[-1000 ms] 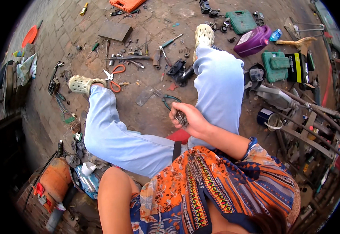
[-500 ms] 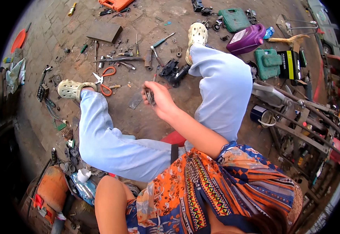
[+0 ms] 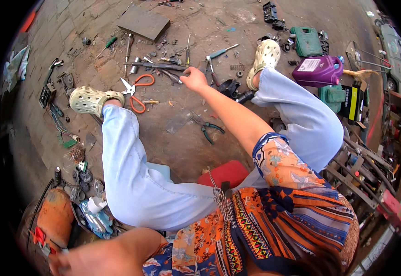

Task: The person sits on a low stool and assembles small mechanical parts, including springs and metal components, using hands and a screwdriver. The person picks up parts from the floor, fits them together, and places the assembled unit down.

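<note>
My right hand (image 3: 194, 79) reaches out over the tools on the ground with its fingers curled. What they hold, if anything, is hidden. Just beside them lie the end of a long dark bar-shaped tool (image 3: 163, 66) and a screwdriver with a yellow-black handle (image 3: 187, 56). Orange-handled scissors (image 3: 138, 94) lie open to the left. Nearer to me are pliers with dark green handles (image 3: 208, 130). A ratchet wrench (image 3: 212, 69) rests to the right of the hand. My left hand (image 3: 87, 260), low at the left, is smeared by motion, so its fingers are unclear.
A flat grey block (image 3: 144, 23) lies at the back. On the right stand a purple jug (image 3: 317, 71) and green cases (image 3: 307, 41). Black vehicle parts (image 3: 230, 88) lie near my right shoe (image 3: 265, 60). An orange-brown tank (image 3: 55, 216) is at lower left.
My right hand has moved forward to the tools; the small metal thing it held earlier no longer shows. The pliers have come into sight. My left hand has entered at lower left.
</note>
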